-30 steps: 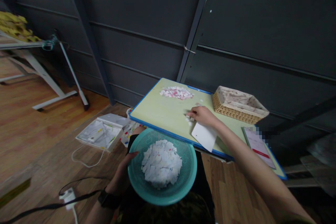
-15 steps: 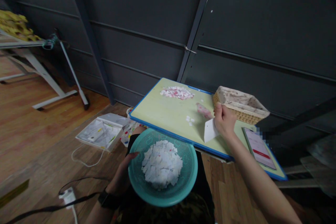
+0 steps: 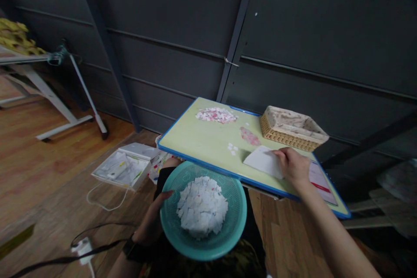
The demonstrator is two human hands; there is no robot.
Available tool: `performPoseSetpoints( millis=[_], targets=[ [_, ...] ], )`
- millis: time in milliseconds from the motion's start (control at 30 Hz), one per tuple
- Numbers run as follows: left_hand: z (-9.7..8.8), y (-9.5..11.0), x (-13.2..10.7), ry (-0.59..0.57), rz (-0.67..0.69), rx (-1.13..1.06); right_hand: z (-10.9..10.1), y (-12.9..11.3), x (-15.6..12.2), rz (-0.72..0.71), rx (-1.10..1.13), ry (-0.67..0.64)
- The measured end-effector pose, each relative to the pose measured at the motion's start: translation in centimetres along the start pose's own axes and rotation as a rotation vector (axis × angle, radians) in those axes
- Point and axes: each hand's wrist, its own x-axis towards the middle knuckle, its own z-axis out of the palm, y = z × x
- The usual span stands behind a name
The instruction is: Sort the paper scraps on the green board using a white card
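Teal basket: bottom centre of the head view, heaped with white scraps; the left hand clasps its rim, thumb over the edge.
White card: right of centre, pinched in the right hand at the green board.
Board work: seemingly handling the card near small white pieces.
Next move: likely calls for a firm card hold, basket steady.

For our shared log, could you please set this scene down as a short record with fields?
Left hand: thumb over the rim of the green basin, other fingers hidden
Right hand: grips the white card over the table
Basin contents: heap of white scraps
Far side of table: pile of pink and white bits, left of the wicker basket
Left of card: small white pieces
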Motion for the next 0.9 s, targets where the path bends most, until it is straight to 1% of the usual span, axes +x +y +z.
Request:
performPoseSetpoints(
  millis=[133, 233, 333, 533, 667, 733, 900],
  targets=[
    [-0.8, -0.5, 0.7, -0.017, -0.035, 0.128, 0.0, -0.1, 0.8, 0.05, -0.04, 0.015],
    [-0.8, -0.6, 0.8, -0.017, -0.025, 0.145, 0.4, -1.2, 1.0, 0.027, -0.085, 0.005],
    [-0.5, -0.6, 0.7, 0.007, -0.008, 0.155, 0.8, -2.7, 0.9, -0.012, -0.098, -0.015],
    [-0.2, -0.5, 0.9, -0.015, -0.028, 0.148, 1.3, -5.1, 0.9, -0.186, 0.066, -0.054],
    [-0.2, -0.6, 1.3, -0.028, -0.012, 0.162, 1.2, -6.8, 0.4, -0.325, 0.16, -0.113],
    [-0.2, -0.6, 1.3, -0.029, -0.005, 0.163, 0.7, -8.0, -0.1, -0.39, 0.2, -0.117],
    [0.2, -0.6, 0.9, -0.039, 0.017, 0.159, -1.3, -10.7, -2.1, -0.537, 0.353, -0.07]
  ],
)
